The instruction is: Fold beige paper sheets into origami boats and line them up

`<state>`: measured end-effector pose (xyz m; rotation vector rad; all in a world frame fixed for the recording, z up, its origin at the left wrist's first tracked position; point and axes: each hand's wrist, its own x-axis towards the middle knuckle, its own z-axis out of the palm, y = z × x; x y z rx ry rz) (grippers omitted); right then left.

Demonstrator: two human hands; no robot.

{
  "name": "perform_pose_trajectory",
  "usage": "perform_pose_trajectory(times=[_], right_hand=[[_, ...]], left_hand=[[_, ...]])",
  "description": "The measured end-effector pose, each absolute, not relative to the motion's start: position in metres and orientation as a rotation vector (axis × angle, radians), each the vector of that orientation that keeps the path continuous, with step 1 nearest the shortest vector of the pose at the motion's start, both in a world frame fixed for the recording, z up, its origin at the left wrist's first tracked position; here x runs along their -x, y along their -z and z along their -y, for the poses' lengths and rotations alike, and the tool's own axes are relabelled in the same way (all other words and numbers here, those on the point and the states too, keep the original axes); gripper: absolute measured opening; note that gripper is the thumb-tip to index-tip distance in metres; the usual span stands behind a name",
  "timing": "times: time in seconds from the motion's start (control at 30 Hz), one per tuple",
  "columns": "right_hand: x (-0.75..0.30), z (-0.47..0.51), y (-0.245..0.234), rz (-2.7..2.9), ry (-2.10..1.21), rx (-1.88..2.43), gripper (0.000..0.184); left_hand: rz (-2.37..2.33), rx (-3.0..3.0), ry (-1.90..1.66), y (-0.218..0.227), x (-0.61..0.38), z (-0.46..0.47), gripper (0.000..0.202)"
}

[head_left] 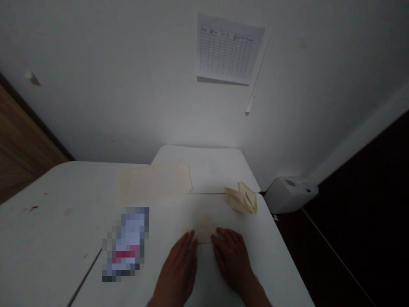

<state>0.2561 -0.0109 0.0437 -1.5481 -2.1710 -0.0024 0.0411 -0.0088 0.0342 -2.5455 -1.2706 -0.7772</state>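
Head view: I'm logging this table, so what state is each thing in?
Left hand: open, flat, palm down, fingers on the small paper.
Right hand: open, flat, fingers on the same paper.
Small paper: seemingly folded, lying flat on the table.
Paper sheets: flat, unfolded, untouched.
Folded pieces: creased, piled near the table's right edge.
Wall chart: stuck on the wall.

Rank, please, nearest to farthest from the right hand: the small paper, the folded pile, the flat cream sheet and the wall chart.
1. small paper, touching the right hand
2. folded pile, right table edge
3. flat cream sheet, back left
4. wall chart, high behind
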Motion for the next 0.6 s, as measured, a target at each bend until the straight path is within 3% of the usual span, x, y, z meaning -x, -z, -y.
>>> perform_pose_trajectory(times=[0.23,0.6], right_hand=[[-0.256,0.011,-0.040,2.175,0.024,1.562,0.034],[-0.257,0.012,-0.041,2.148,-0.009,1.578,0.032]], left_hand=[[1.189,2.687,0.614,-0.034,-0.064,0.001,0.049],[1.414,2.484,0.537,-0.036,-0.018,0.010,0.039]])
